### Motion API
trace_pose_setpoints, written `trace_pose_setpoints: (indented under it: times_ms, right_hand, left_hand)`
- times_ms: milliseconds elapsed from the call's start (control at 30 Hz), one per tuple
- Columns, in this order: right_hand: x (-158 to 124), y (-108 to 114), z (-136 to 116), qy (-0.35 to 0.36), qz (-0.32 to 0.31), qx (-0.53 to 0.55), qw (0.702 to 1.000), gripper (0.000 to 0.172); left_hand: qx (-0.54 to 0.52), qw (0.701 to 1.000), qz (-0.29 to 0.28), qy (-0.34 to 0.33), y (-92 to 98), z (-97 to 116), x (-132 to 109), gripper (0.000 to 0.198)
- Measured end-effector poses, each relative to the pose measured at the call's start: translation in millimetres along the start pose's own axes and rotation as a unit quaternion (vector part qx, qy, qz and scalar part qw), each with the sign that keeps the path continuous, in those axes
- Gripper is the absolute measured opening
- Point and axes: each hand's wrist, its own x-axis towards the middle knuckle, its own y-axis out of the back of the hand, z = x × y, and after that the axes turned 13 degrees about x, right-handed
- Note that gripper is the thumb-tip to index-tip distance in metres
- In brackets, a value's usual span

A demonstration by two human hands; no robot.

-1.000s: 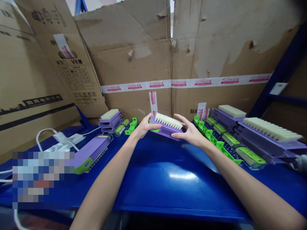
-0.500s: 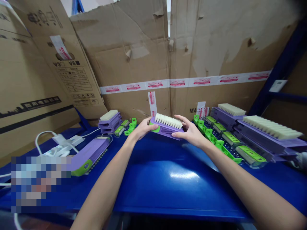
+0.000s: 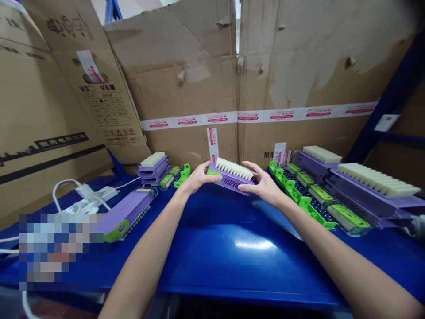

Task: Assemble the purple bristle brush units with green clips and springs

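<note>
A purple brush [image 3: 233, 175] with cream bristles facing up and a green end is held between my two hands, above the blue table. My left hand [image 3: 200, 178] grips its green end, with the thumb on the near side. At the other end, my right hand [image 3: 264, 185] has the thumb on the near lower edge and its fingers behind, partly hidden. The brush tilts slightly down to the right.
Stacked purple brush housings [image 3: 372, 195] stand on the right beside green clips [image 3: 294, 192] and clear-and-green blocks [image 3: 320, 196]. A smaller purple stack [image 3: 153, 169] is at back left. Nearer lie a purple-and-green unit [image 3: 131, 212] and a power strip [image 3: 79, 204]. Cardboard [image 3: 189, 97] walls the back.
The whole view has shifted slightly, with the surroundings a little further right. Both hands keep the same hold on the brush, which has hardly moved.
</note>
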Motion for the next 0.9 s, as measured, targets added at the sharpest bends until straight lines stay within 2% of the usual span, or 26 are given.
trace_pose_setpoints:
  times_ms: [100,200,433,667,733,900]
  right_hand:
    - [0,1,1,0.0,-0.006,0.004,1.0,0.083]
    - [0,4,0,0.001,-0.005,-0.003,1.0,0.084]
    - [3,4,-4,0.011,-0.023,-0.01,1.0,0.084]
    - [2,19,-11,0.008,-0.009,0.017,1.0,0.091]
    - [2,20,-10,-0.011,-0.008,0.021,1.0,0.094]
    - [2,17,-3,-0.045,-0.003,0.03,0.999,0.094]
  left_hand:
    - [-0.068,0.998,0.008,0.0,-8.1,3,0,0.062]
    - [-0.089,0.996,0.016,0.0,-13.2,6,-1,0.064]
    - [-0.062,0.998,0.029,-0.016,-9.9,11,0,0.061]
    - [-0.037,0.995,0.076,-0.045,-23.3,24,-1,0.049]
    - [-0.012,0.998,0.059,-0.03,-21.3,25,-2,0.05]
    - [-0.036,0.997,-0.042,0.048,-6.2,18,-5,0.06]
